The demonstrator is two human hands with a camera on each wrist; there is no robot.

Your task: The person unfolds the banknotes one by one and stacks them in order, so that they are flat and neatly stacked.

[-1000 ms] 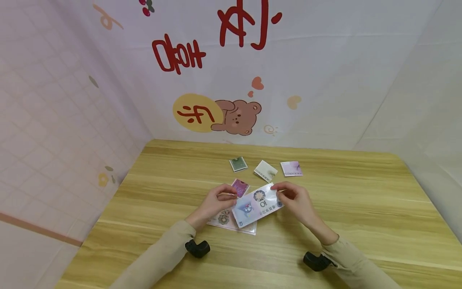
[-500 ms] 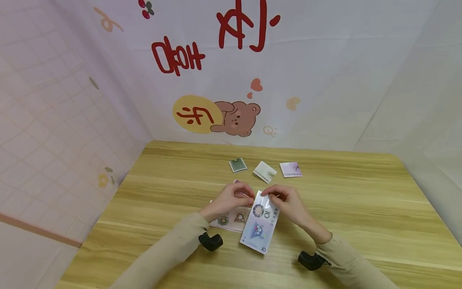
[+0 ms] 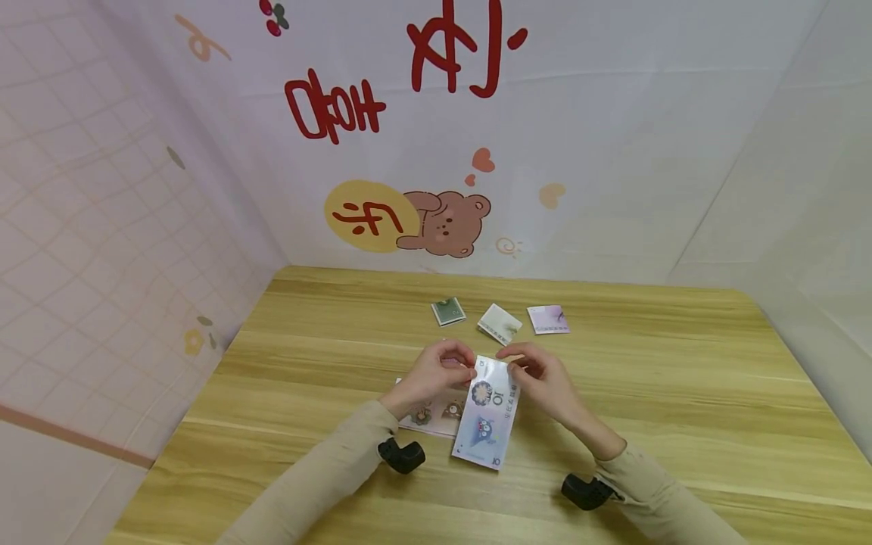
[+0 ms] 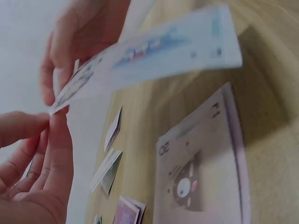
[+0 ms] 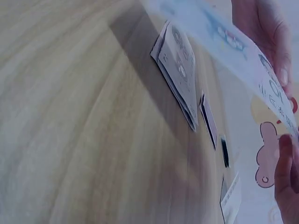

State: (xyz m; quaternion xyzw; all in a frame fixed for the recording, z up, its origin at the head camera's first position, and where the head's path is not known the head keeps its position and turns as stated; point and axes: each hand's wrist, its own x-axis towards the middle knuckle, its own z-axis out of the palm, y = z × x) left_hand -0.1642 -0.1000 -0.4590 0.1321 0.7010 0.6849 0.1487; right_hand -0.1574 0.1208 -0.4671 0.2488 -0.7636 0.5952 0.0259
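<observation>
A pale blue play banknote (image 3: 485,424) marked 10 hangs lengthwise from both hands, its lower end towards the person. My left hand (image 3: 436,372) pinches its far left corner between thumb and finger. At the far right corner, my right hand (image 3: 545,384) pinches the note with curled fingers. The left wrist view shows the note (image 4: 159,51) bowed and raised over the table. Below it lies a small stack of pinkish banknotes (image 4: 196,163) marked 20, partly covered by the left hand and the blue note in the head view.
Further back on the wooden table (image 3: 681,393) lie a folded green note (image 3: 448,311), a folded whitish note (image 3: 500,324) and a folded light purple note (image 3: 549,319). A folded magenta note (image 4: 126,212) is mostly hidden behind the left hand in the head view. A printed cloth (image 3: 599,151) hangs behind.
The blue banknote has turned from slanting sideways to hanging lengthwise towards the person. My left hand has moved right and now pinches its far left corner, close to the right hand.
</observation>
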